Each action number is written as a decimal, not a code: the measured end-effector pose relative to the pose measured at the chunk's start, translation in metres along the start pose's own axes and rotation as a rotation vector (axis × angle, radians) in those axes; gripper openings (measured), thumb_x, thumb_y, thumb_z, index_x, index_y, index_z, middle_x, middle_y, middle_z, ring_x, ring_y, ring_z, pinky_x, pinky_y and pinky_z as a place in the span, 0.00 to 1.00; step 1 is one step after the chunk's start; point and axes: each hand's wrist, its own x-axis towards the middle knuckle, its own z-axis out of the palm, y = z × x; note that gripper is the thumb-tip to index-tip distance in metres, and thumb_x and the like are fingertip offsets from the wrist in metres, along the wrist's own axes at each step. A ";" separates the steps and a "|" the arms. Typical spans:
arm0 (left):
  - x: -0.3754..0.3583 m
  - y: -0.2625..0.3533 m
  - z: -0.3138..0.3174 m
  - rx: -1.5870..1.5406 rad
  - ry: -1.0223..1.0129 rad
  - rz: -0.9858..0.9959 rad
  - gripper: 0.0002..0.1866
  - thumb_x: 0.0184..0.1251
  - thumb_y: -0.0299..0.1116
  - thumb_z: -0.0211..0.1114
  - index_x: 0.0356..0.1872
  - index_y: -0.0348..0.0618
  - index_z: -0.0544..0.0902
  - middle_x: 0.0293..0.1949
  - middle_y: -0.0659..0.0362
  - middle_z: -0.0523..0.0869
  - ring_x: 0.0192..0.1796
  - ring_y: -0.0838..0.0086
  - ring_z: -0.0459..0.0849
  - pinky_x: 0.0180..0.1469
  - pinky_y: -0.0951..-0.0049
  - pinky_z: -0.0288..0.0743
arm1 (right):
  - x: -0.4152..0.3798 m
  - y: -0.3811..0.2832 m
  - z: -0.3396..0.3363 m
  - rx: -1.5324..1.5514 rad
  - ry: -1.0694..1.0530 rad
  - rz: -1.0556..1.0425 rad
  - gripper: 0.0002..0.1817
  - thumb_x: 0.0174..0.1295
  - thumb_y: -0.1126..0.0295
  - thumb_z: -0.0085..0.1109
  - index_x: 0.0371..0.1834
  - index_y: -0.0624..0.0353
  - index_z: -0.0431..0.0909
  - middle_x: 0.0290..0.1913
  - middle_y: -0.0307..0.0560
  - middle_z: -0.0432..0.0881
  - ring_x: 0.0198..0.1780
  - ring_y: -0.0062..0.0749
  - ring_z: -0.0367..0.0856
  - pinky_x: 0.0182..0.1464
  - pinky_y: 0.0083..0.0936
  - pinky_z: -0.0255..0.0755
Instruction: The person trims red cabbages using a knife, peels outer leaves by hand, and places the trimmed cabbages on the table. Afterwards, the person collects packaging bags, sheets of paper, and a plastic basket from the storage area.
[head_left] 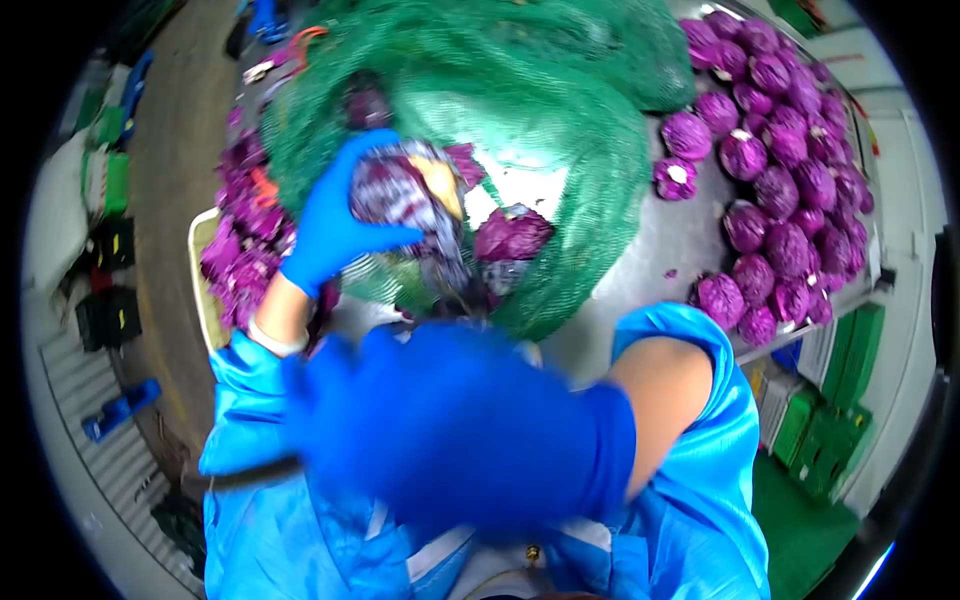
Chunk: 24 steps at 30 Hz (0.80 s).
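Note:
My left hand (345,215), in a blue glove, grips a red cabbage (395,195) with dark, wilted outer leaves and a pale yellowish patch. My right hand (440,420), also blue-gloved and smeared by motion, is close to the camera in front of my chest. A dark, narrow knife (245,474) sticks out from it to the left, its shape blurred. Just right of the held cabbage, another red cabbage (513,235) lies on the green mesh bag (590,200). A further dark cabbage (367,103) sits in the mesh beyond my left hand.
Many trimmed red cabbages (785,190) are heaped on the right of the metal table (640,255). Loose purple leaves (245,265) fill a pale-rimmed container (200,275) at the left. Green crates (830,440) stand at the lower right, beyond the table.

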 end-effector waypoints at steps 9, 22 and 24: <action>-0.203 -0.007 0.035 0.488 0.297 -0.520 0.50 0.38 0.55 0.83 0.62 0.37 0.69 0.54 0.46 0.80 0.55 0.52 0.81 0.54 0.58 0.77 | -0.134 0.045 0.162 0.554 0.004 0.646 0.19 0.60 0.73 0.63 0.55 0.57 0.75 0.42 0.52 0.81 0.38 0.46 0.84 0.42 0.35 0.77; -0.254 -0.057 0.088 0.590 0.178 -0.753 0.58 0.38 0.61 0.78 0.71 0.45 0.62 0.61 0.41 0.71 0.53 0.45 0.81 0.48 0.51 0.80 | -0.161 -0.006 0.261 0.257 -0.261 0.535 0.16 0.67 0.67 0.51 0.56 0.58 0.70 0.40 0.61 0.81 0.32 0.58 0.82 0.33 0.50 0.75; -0.251 -0.055 0.091 0.609 0.162 -0.783 0.58 0.38 0.61 0.78 0.71 0.45 0.62 0.62 0.41 0.71 0.53 0.45 0.81 0.47 0.51 0.81 | -0.161 -0.007 0.270 0.189 -0.282 0.565 0.14 0.66 0.69 0.50 0.53 0.59 0.70 0.39 0.62 0.81 0.33 0.58 0.82 0.33 0.50 0.75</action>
